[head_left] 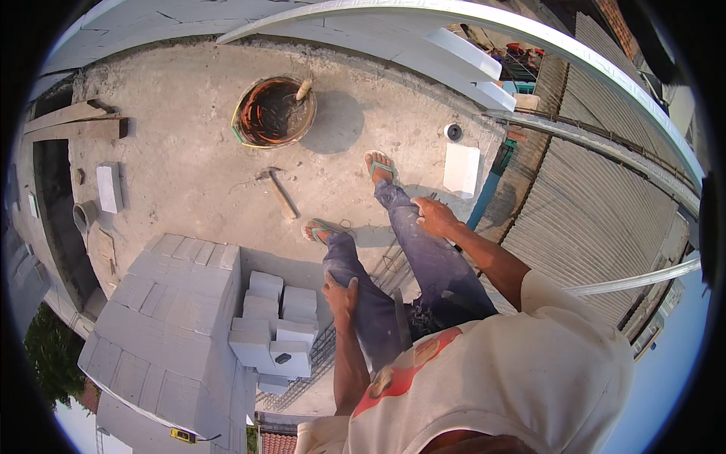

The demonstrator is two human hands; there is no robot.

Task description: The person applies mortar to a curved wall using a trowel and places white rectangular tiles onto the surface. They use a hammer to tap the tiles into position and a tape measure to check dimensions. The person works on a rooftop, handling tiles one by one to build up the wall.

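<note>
My left hand (342, 297) lies at my left thigh, its fingers curled on the cloth of the purple-grey trousers (432, 253). Over by the right knee, my right hand (437, 217) is closed with its fingertips on the other trouser leg. Between my sandalled feet and the block stack, a hammer (281, 194) with a wooden handle rests on the concrete floor. Farther ahead stands a bucket (239, 121) with grey residue inside; a light-coloured handle (304, 90) sticks out over its rim.
A big stack of white blocks (170, 303) stands at left, with loose blocks (300, 304) beside it. One block (110, 187) and wooden planks (83, 121) lie far left. Ahead right are a white slab (460, 170) and a round roll (453, 132), near the floor's edge above corrugated roofing (597, 204).
</note>
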